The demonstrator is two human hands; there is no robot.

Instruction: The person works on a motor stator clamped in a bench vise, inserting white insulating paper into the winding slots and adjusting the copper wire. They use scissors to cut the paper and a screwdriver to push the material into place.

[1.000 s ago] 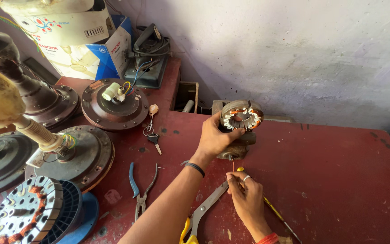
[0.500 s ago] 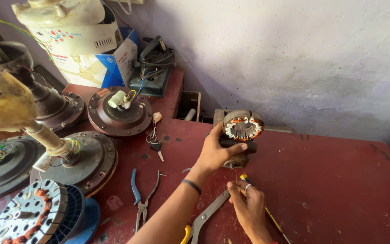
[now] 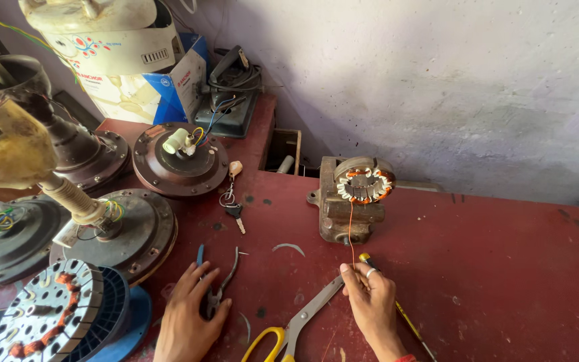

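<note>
Rough whitewashed plaster backs a scuffed red bench point(image 3: 477, 268). Far up-left of both hands leans a blue-and-white printed carton point(image 3: 162, 84) beside a cream fan housing. The right hand point(image 3: 370, 298) pinches thin copper wire point(image 3: 351, 231) running up to a ring-shaped stator point(image 3: 364, 184) on a rusty block. The left hand point(image 3: 189, 315) lies open-fingered on blue-handled pliers point(image 3: 214, 285); yellow-handled scissors point(image 3: 296, 325) lie between the hands.

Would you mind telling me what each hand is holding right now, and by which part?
The right hand pinches the lower end of a thin copper wire running up to the stator. The left hand rests on the pliers, near their jaws; a grip cannot be confirmed.
</note>
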